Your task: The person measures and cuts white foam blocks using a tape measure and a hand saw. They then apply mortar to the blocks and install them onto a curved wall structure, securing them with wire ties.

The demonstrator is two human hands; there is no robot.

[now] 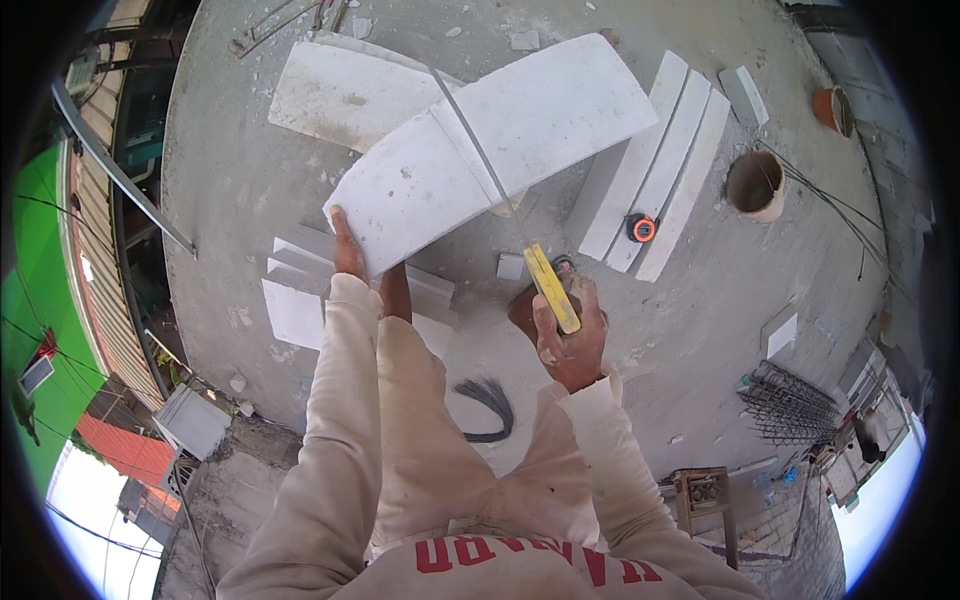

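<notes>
My right hand (pixel 578 340) is closed around the yellow handle of a handsaw (pixel 552 290). The saw's long, thin blade runs away from me across the top of a long white block (pixel 410 190), at a line near the block's middle. At the block's near left end, my left hand (pixel 347 245) grips the corner, with a digit laid along the edge and the other fingers hidden. Beneath the sawn block, at the far side, lies another white slab (pixel 350 95). My left foot shows partly under the near edge.
Right of the block stand several long white slabs (pixel 650 160) with an orange-and-black tape measure (pixel 641 228) on them. Shorter white pieces (pixel 293 312) lie at the left. A bucket (pixel 755 187), dark wire bundle (pixel 487 410) and steel mesh (pixel 790 400) rest on the concrete floor.
</notes>
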